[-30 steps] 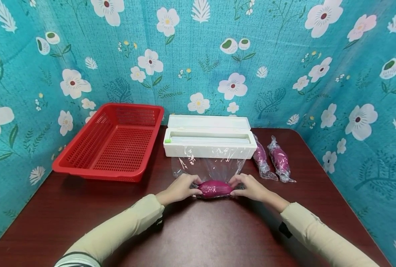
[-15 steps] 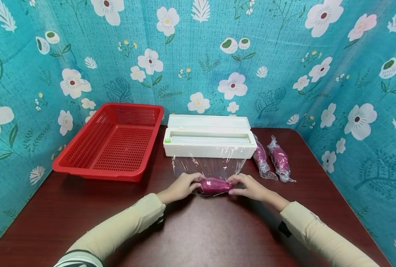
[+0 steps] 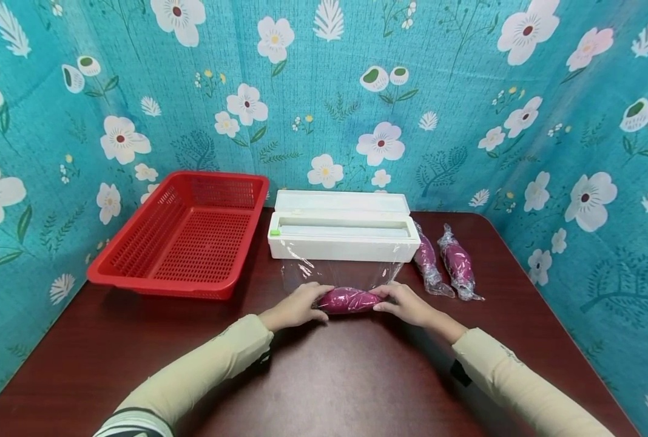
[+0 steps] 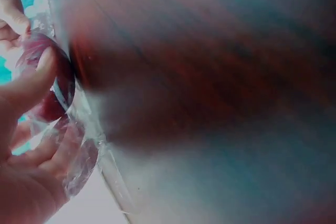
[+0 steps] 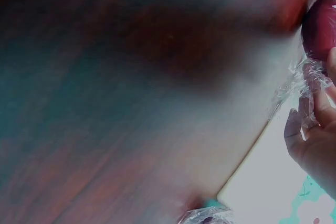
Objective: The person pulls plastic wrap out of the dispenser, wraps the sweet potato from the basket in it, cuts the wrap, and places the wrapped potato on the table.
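Observation:
A magenta, spindle-shaped sweet potato (image 3: pixel 348 300) lies crosswise at the middle of the table, rolled in clear cling film. My left hand (image 3: pixel 297 306) holds its left end; in the left wrist view the thumb lies on the sweet potato (image 4: pixel 62 80) and film covers the other fingers. My right hand (image 3: pixel 406 303) grips the right end, where crumpled film (image 5: pixel 307 74) bunches at the fingers in the right wrist view. From the sweet potato a sheet of cling film (image 3: pixel 337 273) runs back to a white dispenser box (image 3: pixel 343 249), whose lid stands up.
A red plastic basket (image 3: pixel 193 286) stands at the left. Right of the dispenser lie two film-wrapped sweet potatoes, the nearer one (image 3: pixel 457 262) beside the other (image 3: pixel 425 258). A flowered turquoise curtain (image 3: pixel 324 121) borders the dark brown table (image 3: pixel 346 376) behind and at the sides.
The sweet potato has turned in my fingers and moved slightly back toward the dispenser. Its film looks more wound round it, and both hands have shifted a little with it.

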Available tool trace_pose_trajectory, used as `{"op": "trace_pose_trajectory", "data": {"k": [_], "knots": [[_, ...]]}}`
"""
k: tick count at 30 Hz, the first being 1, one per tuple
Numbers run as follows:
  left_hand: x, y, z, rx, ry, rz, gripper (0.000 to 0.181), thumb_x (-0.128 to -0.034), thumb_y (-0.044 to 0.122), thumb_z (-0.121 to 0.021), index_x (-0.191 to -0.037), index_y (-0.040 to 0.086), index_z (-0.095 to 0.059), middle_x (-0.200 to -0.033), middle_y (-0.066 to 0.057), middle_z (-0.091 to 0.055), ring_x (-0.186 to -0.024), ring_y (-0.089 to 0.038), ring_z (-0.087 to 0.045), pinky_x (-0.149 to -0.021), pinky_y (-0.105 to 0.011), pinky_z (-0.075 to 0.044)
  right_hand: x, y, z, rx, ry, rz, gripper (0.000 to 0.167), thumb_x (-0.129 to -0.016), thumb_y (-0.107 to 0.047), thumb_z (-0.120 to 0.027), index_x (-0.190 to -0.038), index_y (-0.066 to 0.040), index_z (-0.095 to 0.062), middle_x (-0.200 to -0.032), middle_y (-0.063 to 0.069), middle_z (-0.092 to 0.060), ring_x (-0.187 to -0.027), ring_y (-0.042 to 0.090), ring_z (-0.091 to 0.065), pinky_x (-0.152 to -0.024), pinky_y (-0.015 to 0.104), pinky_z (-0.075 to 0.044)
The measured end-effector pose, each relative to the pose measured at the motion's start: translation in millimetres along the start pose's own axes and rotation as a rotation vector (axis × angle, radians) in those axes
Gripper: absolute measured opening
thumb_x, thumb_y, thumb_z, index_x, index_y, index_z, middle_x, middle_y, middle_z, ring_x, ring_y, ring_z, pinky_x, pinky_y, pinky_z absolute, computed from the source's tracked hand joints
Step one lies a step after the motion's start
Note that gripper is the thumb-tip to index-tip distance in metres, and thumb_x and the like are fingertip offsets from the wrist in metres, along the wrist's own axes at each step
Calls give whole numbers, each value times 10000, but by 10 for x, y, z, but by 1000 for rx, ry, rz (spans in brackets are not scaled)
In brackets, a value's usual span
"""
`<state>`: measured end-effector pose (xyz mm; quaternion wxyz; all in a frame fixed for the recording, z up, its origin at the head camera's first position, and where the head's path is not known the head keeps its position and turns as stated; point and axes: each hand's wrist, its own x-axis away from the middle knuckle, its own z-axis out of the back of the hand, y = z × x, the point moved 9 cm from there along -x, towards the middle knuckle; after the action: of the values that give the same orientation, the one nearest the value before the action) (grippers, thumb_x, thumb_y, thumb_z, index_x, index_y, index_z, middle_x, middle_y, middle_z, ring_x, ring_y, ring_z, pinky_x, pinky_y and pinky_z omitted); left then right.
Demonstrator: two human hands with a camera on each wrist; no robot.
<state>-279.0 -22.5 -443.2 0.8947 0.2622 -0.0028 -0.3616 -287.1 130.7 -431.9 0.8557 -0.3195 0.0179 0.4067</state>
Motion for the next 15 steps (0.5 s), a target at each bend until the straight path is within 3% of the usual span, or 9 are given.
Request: {"op": "trace_pose_trajectory", "data": {"k": [5,10,15], "knots": [[-40,-7,47,-81,58,-11,522,-749,182,-704,-1173,-74,-537,-1005,-125,-537,-928,-227,-505,-829,-331,-415,-59,3,15,34,-3,0,234,-777,-106,-678,-976,17,-665,-914,73,-591,-840,195,-535,-738,335,-434],[-85,-67,74,45,80,19,569,-755,127,-694,-1213,-111,-454,-924,-127,-612,-869,-211,-574,-809,-335,-441,-59,43,22,-27,18,1,301,-785,-62,-665,-1067,29,-606,-906,103,-648,-816,178,-595,-677,317,-472],[-136,-125,108,112,132,33,351,-788,105,-659,-1075,-48,-525,-930,-124,-639,-848,-193,-601,-773,-325,-456,-87,95,11,-104,35,-30,257,-837,-40,-601,-1088,-26,-545,-892,89,-656,-768,140,-601,-643,286,-477]]}}
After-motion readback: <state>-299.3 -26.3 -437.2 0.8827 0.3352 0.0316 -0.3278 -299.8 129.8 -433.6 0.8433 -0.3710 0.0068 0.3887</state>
